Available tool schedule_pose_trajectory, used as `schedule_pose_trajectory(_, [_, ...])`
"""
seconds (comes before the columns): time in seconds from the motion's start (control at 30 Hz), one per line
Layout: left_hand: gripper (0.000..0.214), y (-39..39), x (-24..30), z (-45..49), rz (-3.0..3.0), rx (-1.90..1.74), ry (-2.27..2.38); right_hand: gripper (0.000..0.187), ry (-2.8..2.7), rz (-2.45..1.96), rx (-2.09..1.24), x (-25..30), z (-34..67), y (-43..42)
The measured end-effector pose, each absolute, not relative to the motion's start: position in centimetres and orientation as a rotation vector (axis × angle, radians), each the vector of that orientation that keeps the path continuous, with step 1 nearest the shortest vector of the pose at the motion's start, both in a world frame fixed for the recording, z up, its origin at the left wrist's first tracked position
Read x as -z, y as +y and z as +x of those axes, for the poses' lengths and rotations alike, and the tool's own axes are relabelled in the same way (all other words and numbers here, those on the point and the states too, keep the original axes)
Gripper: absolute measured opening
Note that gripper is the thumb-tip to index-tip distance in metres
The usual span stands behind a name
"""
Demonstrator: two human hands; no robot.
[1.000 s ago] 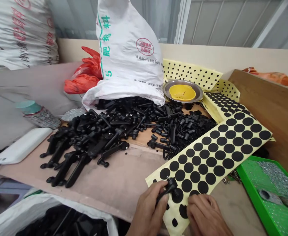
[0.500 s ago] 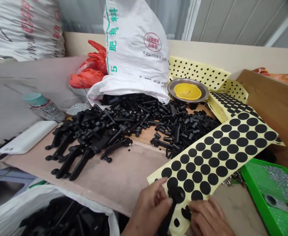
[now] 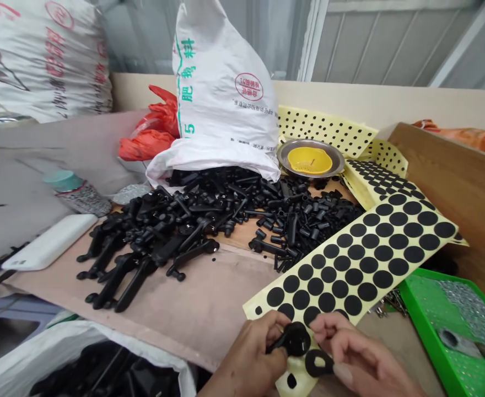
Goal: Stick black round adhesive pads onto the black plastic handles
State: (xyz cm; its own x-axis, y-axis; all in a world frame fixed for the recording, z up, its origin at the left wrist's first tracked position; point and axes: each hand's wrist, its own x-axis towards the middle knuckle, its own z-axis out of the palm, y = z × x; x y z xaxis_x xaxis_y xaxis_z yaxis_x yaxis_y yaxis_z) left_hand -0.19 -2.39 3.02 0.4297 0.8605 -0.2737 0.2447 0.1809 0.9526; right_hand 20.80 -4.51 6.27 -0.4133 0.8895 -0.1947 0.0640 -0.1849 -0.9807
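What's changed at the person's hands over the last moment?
The right hand has peeled a black ring-shaped sticker up off the yellow backing sheet and pinches it. The left hand still grips the black plastic handle, its round head now turned toward the right hand. The heap of black plastic parts stayed put.

Since the earlier views, the right hand (image 3: pixel 352 353) has lifted off the yellow backing sheet (image 3: pixel 350 264) and now pinches a peeled black adhesive ring (image 3: pixel 317 363). The left hand (image 3: pixel 248 353) has turned the black plastic handle (image 3: pixel 295 339), its stem no longer pointing down. Hands now closer together.
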Motion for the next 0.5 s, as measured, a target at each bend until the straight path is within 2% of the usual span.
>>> schedule_pose_trajectory(0.13, [0.022,-2.3,-2.5,0.1,1.189,-0.593,1.060,0.020,-1.141,-1.108,-1.788,-5.5,19.5,-3.7])
schedule_pose_trajectory(0.5, [0.022,-2.0,-3.9,0.0,1.147,-0.586,1.037,0.022,-1.132,-1.138,-1.776,-4.8,19.2,-3.2])
